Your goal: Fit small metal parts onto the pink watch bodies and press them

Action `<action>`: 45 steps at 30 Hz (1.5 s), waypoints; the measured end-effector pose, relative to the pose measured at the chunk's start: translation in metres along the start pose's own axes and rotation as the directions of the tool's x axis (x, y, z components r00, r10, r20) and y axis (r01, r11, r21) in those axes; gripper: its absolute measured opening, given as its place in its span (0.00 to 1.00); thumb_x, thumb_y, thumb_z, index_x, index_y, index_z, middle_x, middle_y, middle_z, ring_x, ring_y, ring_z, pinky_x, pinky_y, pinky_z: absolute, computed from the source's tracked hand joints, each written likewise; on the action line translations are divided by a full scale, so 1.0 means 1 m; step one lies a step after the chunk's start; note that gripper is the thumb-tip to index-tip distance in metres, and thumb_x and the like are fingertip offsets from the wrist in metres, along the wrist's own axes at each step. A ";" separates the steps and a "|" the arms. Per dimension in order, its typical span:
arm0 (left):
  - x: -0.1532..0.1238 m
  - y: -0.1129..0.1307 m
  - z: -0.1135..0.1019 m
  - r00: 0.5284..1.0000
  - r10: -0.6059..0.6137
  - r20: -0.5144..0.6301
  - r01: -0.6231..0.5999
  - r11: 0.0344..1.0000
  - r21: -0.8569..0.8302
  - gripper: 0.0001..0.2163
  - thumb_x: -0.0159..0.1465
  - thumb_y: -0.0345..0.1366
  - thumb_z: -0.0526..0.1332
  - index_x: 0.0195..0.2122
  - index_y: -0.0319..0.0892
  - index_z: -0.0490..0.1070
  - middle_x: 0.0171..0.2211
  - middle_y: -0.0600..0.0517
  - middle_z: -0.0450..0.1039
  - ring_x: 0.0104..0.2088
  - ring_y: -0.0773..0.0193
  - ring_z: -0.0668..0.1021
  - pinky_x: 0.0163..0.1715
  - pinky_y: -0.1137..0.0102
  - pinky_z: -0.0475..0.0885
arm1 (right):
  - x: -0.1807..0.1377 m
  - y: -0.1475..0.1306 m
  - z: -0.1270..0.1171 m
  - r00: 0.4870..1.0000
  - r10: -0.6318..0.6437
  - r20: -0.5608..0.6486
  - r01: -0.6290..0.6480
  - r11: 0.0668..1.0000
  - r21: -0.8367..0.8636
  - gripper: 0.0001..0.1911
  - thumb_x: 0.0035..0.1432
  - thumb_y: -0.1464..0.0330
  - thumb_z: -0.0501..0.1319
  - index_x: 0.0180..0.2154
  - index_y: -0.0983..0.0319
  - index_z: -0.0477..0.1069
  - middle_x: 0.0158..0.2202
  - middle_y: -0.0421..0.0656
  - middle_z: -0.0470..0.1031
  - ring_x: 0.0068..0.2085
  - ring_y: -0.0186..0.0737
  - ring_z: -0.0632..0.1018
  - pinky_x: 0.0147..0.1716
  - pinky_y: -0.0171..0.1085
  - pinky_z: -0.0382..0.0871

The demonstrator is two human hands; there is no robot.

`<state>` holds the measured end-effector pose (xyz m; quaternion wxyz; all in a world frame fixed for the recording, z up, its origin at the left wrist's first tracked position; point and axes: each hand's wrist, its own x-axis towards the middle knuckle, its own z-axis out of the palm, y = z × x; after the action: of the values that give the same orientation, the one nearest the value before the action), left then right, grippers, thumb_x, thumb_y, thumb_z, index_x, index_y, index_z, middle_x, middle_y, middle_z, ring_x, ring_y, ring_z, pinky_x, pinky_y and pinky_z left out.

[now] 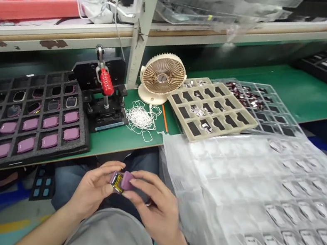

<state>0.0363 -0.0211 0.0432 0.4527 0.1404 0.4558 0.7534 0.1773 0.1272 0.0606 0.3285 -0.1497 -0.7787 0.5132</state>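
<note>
In front of my lap, my left hand (92,186) pinches a small open smartwatch case (117,182) with a dark metal rim and yellow inside. Close against it, my right hand (157,206) grips a purple square watch cover (127,180) between thumb and fingers. The cover stands tilted beside the case's open side; whether the two are joined is unclear. To the left, a black foam tray (84,142) holds several purple-covered watches (49,141) and dark-faced watch cases (71,102).
A toggle-clamp press (106,87) with a red handle stands behind the foam tray. Nearby are white ring gaskets (141,118), a fan (162,78) and an orange stick (164,118). Right lie a beige parts tray (194,134), clear tray (290,113) and plastic-covered blister trays (234,185).
</note>
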 end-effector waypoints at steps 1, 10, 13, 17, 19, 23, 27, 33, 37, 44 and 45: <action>0.001 -0.001 -0.001 1.000 0.027 -0.002 -0.027 0.999 0.023 0.18 0.58 0.39 0.77 0.50 0.48 0.85 0.59 0.39 0.76 0.59 0.47 0.77 0.55 0.61 0.77 | 0.001 0.000 0.001 0.999 -0.046 0.029 0.047 0.999 -0.018 0.12 0.63 0.68 0.73 0.49 0.52 0.82 0.49 0.46 0.82 0.47 0.45 0.84 0.45 0.41 0.83; 0.002 -0.004 -0.003 0.994 0.101 0.028 -0.103 0.992 0.079 0.19 0.60 0.39 0.77 0.53 0.49 0.84 0.59 0.40 0.75 0.59 0.48 0.78 0.60 0.58 0.73 | 0.002 0.012 0.012 0.985 -0.146 0.095 0.153 0.986 -0.066 0.19 0.64 0.70 0.73 0.54 0.48 0.80 0.52 0.43 0.81 0.37 0.37 0.84 0.34 0.35 0.81; 0.002 -0.005 -0.004 0.993 0.113 0.034 -0.115 0.991 0.071 0.19 0.60 0.38 0.76 0.53 0.49 0.84 0.59 0.40 0.75 0.59 0.48 0.78 0.60 0.58 0.74 | 0.001 0.011 0.011 0.976 -0.185 0.116 0.199 0.972 -0.126 0.20 0.64 0.71 0.72 0.56 0.49 0.79 0.53 0.45 0.81 0.30 0.33 0.81 0.27 0.34 0.76; 0.002 -0.006 -0.003 0.991 0.129 0.031 -0.130 0.991 0.032 0.17 0.62 0.37 0.75 0.53 0.51 0.83 0.60 0.41 0.75 0.59 0.46 0.78 0.59 0.51 0.76 | -0.007 0.012 0.016 0.960 -0.239 0.146 0.267 0.939 -0.218 0.23 0.66 0.74 0.67 0.61 0.52 0.75 0.59 0.50 0.78 0.43 0.41 0.86 0.34 0.36 0.81; 0.001 -0.008 -0.001 0.989 0.147 0.021 -0.148 0.988 0.034 0.16 0.64 0.36 0.73 0.54 0.51 0.83 0.61 0.42 0.75 0.61 0.45 0.77 0.61 0.50 0.74 | -0.012 0.016 0.022 0.962 -0.242 0.126 0.266 0.932 -0.245 0.26 0.67 0.76 0.66 0.63 0.52 0.73 0.61 0.50 0.77 0.53 0.46 0.84 0.41 0.38 0.83; 0.001 -0.015 0.006 0.988 0.138 -0.075 -0.135 0.990 0.034 0.17 0.66 0.41 0.72 0.55 0.49 0.81 0.61 0.43 0.76 0.61 0.49 0.78 0.62 0.58 0.73 | -0.015 0.024 0.033 0.954 -0.290 0.074 0.299 0.911 -0.283 0.25 0.67 0.79 0.64 0.61 0.54 0.73 0.62 0.50 0.76 0.55 0.44 0.83 0.44 0.36 0.82; 0.006 -0.017 0.006 0.960 0.077 -0.268 -0.081 0.997 -0.007 0.12 0.65 0.39 0.74 0.49 0.48 0.83 0.43 0.49 0.85 0.44 0.62 0.85 0.49 0.71 0.79 | -0.003 0.021 0.033 0.991 -0.118 0.058 0.128 0.969 -0.210 0.18 0.68 0.72 0.66 0.57 0.58 0.72 0.56 0.50 0.77 0.53 0.44 0.83 0.50 0.39 0.80; 0.008 -0.016 -0.002 0.967 0.097 -0.237 -0.112 0.992 -0.053 0.12 0.57 0.38 0.79 0.43 0.46 0.86 0.38 0.48 0.87 0.39 0.63 0.86 0.44 0.73 0.80 | 0.009 0.018 0.031 0.943 -0.053 0.329 0.118 0.977 -0.180 0.05 0.72 0.67 0.57 0.42 0.60 0.71 0.35 0.42 0.73 0.33 0.37 0.75 0.30 0.36 0.64; 0.011 -0.022 -0.002 0.954 0.144 -0.262 -0.159 0.987 -0.037 0.12 0.56 0.40 0.79 0.40 0.47 0.86 0.37 0.49 0.87 0.38 0.62 0.87 0.43 0.72 0.82 | 0.012 0.021 0.038 0.960 -0.070 0.272 0.097 0.991 -0.088 0.09 0.72 0.67 0.57 0.35 0.61 0.69 0.29 0.39 0.66 0.28 0.34 0.67 0.28 0.36 0.55; 0.023 -0.009 -0.006 0.856 0.502 0.120 -0.389 0.474 0.790 0.21 0.69 0.32 0.68 0.63 0.51 0.75 0.62 0.44 0.78 0.59 0.53 0.81 0.61 0.57 0.78 | 0.036 0.032 0.041 0.799 0.468 0.378 -0.598 0.685 0.417 0.28 0.68 0.46 0.61 0.27 0.58 0.56 0.22 0.31 0.49 0.23 0.29 0.52 0.22 0.33 0.47; 0.023 -0.006 -0.009 0.809 0.534 0.245 -0.452 0.300 0.840 0.22 0.70 0.29 0.67 0.64 0.50 0.74 0.62 0.44 0.77 0.60 0.54 0.80 0.63 0.57 0.77 | 0.040 0.033 0.041 0.768 0.484 0.421 -0.639 0.625 0.447 0.30 0.66 0.44 0.63 0.27 0.58 0.56 0.21 0.30 0.48 0.22 0.29 0.50 0.22 0.33 0.45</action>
<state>0.0219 -0.0064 0.0286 0.0445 0.4512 0.7237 0.5203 0.1168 0.1355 0.0344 0.0739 -0.2138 -0.5380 0.8120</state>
